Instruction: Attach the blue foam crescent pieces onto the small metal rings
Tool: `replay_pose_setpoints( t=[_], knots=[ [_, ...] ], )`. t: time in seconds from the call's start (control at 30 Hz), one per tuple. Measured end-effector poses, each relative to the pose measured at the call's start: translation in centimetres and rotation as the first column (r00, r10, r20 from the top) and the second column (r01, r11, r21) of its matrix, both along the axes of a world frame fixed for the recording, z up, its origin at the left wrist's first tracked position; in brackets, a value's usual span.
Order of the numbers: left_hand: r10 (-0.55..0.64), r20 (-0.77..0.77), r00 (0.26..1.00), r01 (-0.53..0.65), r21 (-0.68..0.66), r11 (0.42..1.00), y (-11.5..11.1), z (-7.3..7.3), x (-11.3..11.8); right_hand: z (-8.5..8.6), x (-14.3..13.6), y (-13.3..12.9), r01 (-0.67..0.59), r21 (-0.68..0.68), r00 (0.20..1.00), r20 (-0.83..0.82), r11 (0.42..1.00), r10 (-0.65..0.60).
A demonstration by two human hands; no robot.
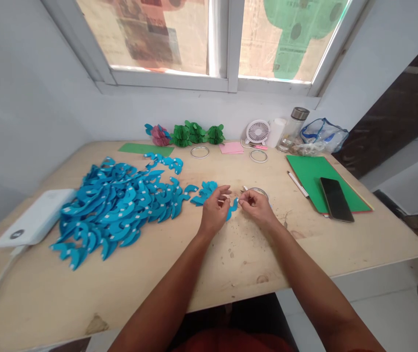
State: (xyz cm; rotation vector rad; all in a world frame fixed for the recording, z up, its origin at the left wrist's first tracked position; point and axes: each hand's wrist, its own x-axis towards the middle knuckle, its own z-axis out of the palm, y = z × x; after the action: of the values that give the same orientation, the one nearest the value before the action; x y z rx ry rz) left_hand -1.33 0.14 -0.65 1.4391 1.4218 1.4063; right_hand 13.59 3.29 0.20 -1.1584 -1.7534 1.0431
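A small curved blue paper piece (233, 209) is between my two hands, above the front middle of the table. My left hand (214, 209) has its thumb and fingers closed on one side of it, and the upper fingers are curled loosely. Thumb and fingertips of my right hand (256, 205) pinch together at the piece's upper end, by a small white spot. Just beyond my left hand lies a small blue folded paper bunch (206, 190). A roll of tape (259, 191) rests partly hidden behind my right hand.
A big heap of blue paper pieces (121, 205) covers the table's left side, beside a white power bank (36, 217). Green paper figures (194, 133), a small fan (258, 131) and a glass bottle (292, 129) line the back. A phone (336, 199) lies on green sheets at right.
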Motion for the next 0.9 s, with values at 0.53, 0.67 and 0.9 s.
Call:
replay_pose_setpoints(
  t=[0.53,0.67,0.9],
  knots=[
    [-0.107,-0.753,0.649,0.077,-0.075,0.994,-0.8,0.3,0.3,0.0,0.3,0.1,0.131,-0.015,0.99,-0.046,0.991,-0.132],
    [-0.081,-0.708,0.702,0.03,-0.084,0.996,-0.9,0.2,0.4,0.0,0.1,0.0,0.121,0.004,0.992,-0.033,0.993,-0.121],
    [-0.034,-0.554,0.832,0.013,-0.042,0.999,-0.9,-0.5,0.9,0.2,0.1,0.0,0.135,0.004,0.99,-0.033,0.991,-0.135]
  ],
)
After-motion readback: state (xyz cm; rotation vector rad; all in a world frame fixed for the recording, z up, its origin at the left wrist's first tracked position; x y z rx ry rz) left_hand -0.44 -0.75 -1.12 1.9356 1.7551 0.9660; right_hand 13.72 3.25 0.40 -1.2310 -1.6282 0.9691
